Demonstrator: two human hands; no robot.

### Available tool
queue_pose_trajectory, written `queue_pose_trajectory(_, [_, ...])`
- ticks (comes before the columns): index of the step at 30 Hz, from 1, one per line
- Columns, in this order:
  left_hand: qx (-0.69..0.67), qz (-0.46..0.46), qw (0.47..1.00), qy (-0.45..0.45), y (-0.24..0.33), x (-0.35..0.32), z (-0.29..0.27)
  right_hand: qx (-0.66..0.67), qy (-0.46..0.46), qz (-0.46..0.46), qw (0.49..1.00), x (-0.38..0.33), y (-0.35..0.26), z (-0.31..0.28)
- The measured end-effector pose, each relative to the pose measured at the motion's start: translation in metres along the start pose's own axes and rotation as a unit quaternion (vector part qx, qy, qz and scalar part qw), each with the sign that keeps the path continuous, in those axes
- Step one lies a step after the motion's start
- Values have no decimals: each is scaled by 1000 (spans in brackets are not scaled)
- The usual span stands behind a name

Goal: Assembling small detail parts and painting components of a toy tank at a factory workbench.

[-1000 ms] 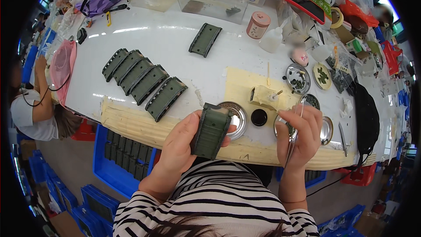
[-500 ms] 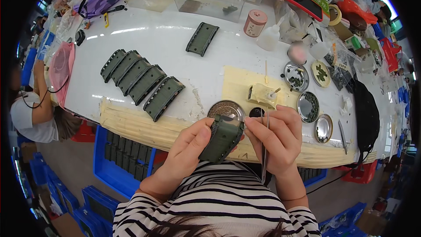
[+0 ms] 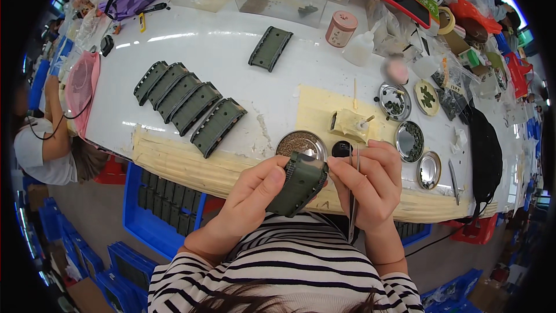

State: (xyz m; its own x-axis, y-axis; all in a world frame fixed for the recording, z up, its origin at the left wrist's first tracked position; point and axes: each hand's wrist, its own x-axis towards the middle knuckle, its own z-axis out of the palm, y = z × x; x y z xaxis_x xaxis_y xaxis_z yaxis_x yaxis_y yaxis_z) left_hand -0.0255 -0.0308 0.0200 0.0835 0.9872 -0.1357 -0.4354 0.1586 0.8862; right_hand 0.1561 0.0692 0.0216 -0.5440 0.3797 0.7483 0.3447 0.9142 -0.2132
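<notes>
A dark green curved plastic part (image 3: 296, 190), with small studs along its edges, is held up near the table's front edge. Thumb and fingers of my left hand (image 3: 250, 200) are closed on its left side. My right hand (image 3: 375, 188) grips metal tweezers (image 3: 353, 211), whose long arms run down past the palm. The right thumb and index finger come together at the part's upper right corner; whether they pinch something tiny there is hidden. Just beyond the part sit a round dish of brown grains (image 3: 302, 144) and a small black pot (image 3: 341, 149).
Similar green parts (image 3: 217, 127) lie in a row at left, one more (image 3: 270, 49) farther back. Metal dishes (image 3: 409, 141) with small green bits stand at right, near a yellow taped block (image 3: 350, 126). A blue crate (image 3: 133, 214) of parts is below the table; a person (image 3: 43, 145) sits far left.
The whole view has shifted slightly. Both hands keep nearly the same pose, with the green part and the tweezers still in them.
</notes>
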Motion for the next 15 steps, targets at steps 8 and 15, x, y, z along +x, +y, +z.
queue_pose_trajectory(8, [-9, -11, 1000, 6, 2, 0, 2, 11, 4, 7, 1000, 0, 0, 1])
queue_pose_trajectory(15, [-10, 9, 1000, 1, -1, 1, 1, 18, -3, 22, 1000, 1, -1, 0])
